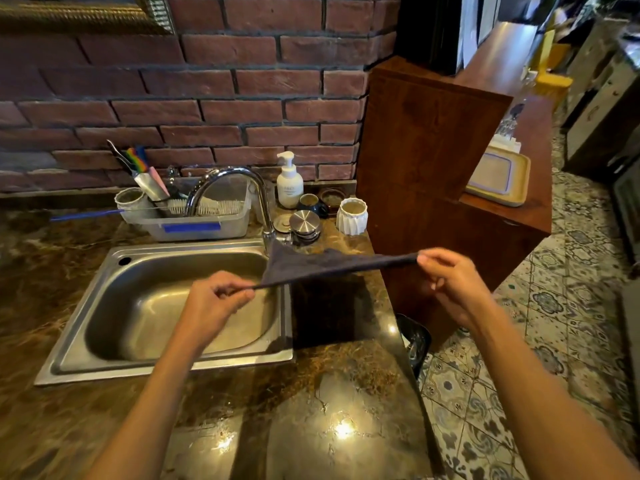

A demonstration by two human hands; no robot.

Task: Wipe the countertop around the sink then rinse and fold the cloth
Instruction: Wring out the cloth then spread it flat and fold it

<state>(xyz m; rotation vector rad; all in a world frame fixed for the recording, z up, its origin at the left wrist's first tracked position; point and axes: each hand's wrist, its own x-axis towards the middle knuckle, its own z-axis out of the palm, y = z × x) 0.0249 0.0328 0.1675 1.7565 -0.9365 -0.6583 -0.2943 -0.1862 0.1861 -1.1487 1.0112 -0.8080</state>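
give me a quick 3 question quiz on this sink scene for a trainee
1. True or false: the dark cloth lies flat in the sink.
2. Which hands pinch the cloth? A) left only B) right only C) both
3. Fill in: the white pump bottle stands behind the sink, against the ____ wall.

Key
1. False: it is stretched in the air between the left hand and the right hand.
2. C
3. brick
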